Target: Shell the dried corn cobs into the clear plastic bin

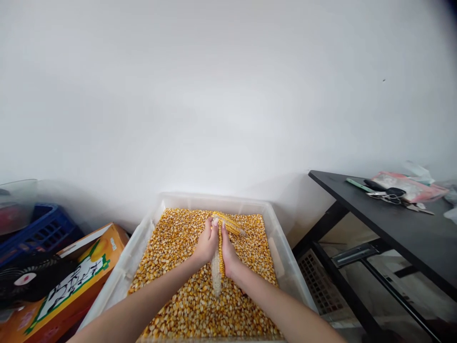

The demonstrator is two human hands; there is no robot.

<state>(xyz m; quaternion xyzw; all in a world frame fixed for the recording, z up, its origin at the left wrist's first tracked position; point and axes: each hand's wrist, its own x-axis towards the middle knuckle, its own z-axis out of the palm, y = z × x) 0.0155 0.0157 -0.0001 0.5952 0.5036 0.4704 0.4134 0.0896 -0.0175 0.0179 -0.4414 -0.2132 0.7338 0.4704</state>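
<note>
Both hands — left hand [206, 244] and right hand [229, 252] — are pressed around a half-stripped cob [217, 267] over the tub [285, 267] of kernels [178, 247]; best kept low and central so loosened grains drop inside.

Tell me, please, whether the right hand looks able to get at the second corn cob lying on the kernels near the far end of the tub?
Probably yes. The second cob lies uncovered on the kernels just beyond the right hand, with nothing between them. However, that hand and the left hand are both clasping a half-shelled cob.
</note>
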